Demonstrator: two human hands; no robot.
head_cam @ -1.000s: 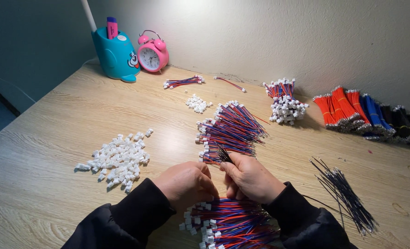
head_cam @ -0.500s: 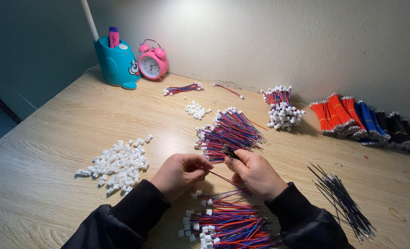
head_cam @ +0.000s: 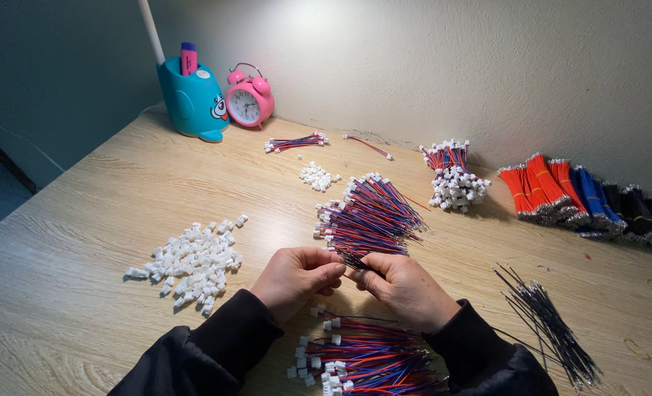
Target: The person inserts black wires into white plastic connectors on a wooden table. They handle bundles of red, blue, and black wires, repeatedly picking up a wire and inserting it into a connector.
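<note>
Lying nearest, just below the wrists, a heap of red-and-blue wires with white plugs [head_cam: 362, 359] covers the wooden table [head_cam: 84, 220]. Left hand [head_cam: 296, 277] and right hand [head_cam: 403, 287] meet fingertip to fingertip, pinching a thin wire lead [head_cam: 351, 261] at a fanned wire bundle [head_cam: 370, 216]. Farther off stand white connectors [head_cam: 194, 260], orange and blue wire bunches [head_cam: 561, 187], a teal holder [head_cam: 192, 103] and a pink clock [head_cam: 246, 101].

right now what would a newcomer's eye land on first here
Both hands, left hand and right hand, meet at the table's near edge, pinching thin wires together. Just beyond them lies a fanned bundle of red and blue wires, with a heap of white connectors to their left.
</note>
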